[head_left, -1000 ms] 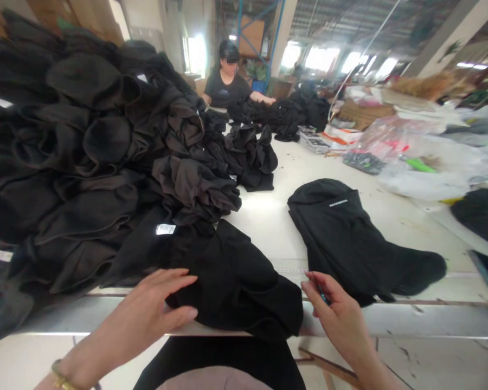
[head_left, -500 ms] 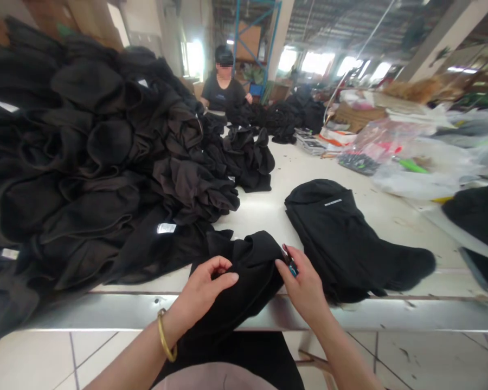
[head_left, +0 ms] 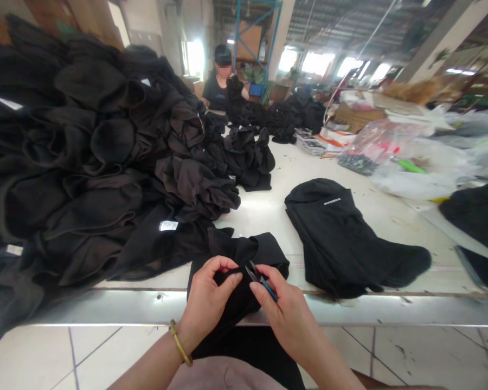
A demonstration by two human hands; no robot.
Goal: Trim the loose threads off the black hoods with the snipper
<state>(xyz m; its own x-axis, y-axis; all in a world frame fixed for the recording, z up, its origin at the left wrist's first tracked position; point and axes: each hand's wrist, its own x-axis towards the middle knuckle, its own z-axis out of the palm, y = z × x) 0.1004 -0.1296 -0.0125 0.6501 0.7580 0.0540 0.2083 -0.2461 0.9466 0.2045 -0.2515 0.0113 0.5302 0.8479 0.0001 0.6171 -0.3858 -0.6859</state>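
A black fabric garment [head_left: 264,249] lies over the table's front edge and hangs toward my lap. My left hand [head_left: 213,290], with a gold bangle at the wrist, pinches a fold of it between thumb and fingers. In my right hand [head_left: 282,300] is a pair of thread snips [head_left: 264,283] with blue handles. Their blades stand apart, pointing up and left at the cloth close to my left fingertips. Right of my hands lies a stack of folded black garments [head_left: 341,238] with a small pale logo strip on top.
A tall heap of black garments [head_left: 85,146] with white labels fills the left of the table [head_left: 264,206]. Plastic bags [head_left: 423,162] and papers lie at the back right, a dark flat phone-like object [head_left: 482,268] at the right edge. A co-worker [head_left: 217,89] handles black cloth across the table.
My right hand has moved left with the snips, from the garment's right edge to beside my left fingers. The snips' blades now show apart. The co-worker has raised a piece of black cloth.
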